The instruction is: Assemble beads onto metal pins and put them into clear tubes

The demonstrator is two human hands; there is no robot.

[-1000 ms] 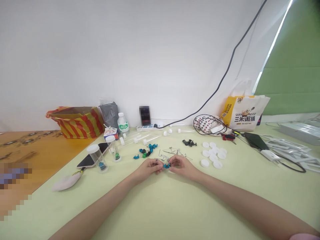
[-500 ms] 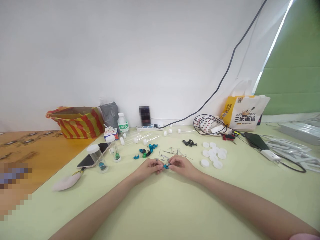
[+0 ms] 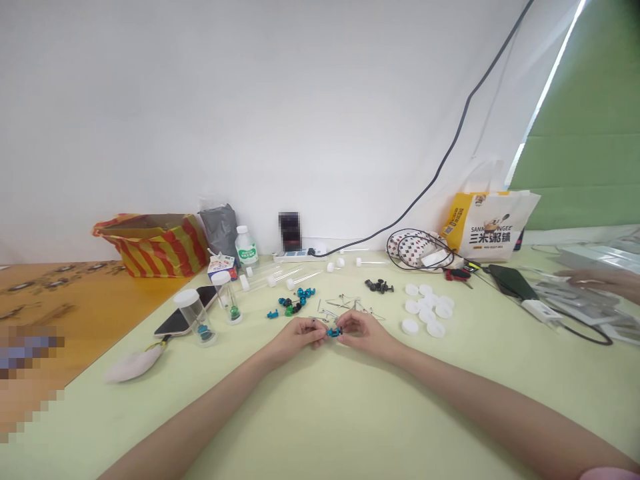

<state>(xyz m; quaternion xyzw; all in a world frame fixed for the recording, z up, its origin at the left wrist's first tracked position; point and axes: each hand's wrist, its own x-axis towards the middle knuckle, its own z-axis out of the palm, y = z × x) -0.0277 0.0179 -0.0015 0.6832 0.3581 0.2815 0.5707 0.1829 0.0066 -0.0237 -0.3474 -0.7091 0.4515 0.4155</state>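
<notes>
Between my two hands, just above the pale green table (image 3: 320, 413), is a small blue metal part (image 3: 335, 331). Fingertips of my left hand (image 3: 303, 333) pinch its left side, and those of my right hand (image 3: 364, 331) grip its right side. Thin metal rods and pins (image 3: 345, 303) lie right behind my hands. To the left of them is a pile of blue, green and black parts (image 3: 299, 301), with a single blue piece (image 3: 273, 314) beside it. Small black parts (image 3: 379, 287) and several white caps (image 3: 426, 308) lie to the right.
Two capped clear tubes (image 3: 196, 319) stand at the left near a phone (image 3: 186, 312). More tubes (image 3: 305, 278) lie at the back. Another person's hand (image 3: 590, 279) is over clear plastic pieces (image 3: 565, 300) at the far right. Cables (image 3: 420, 248) and a paper bag (image 3: 490, 223) sit behind.
Another person's hand has come in at the right edge over the plastic pieces. The blue part between my fingers has turned slightly and shows more; my hands have hardly moved.
</notes>
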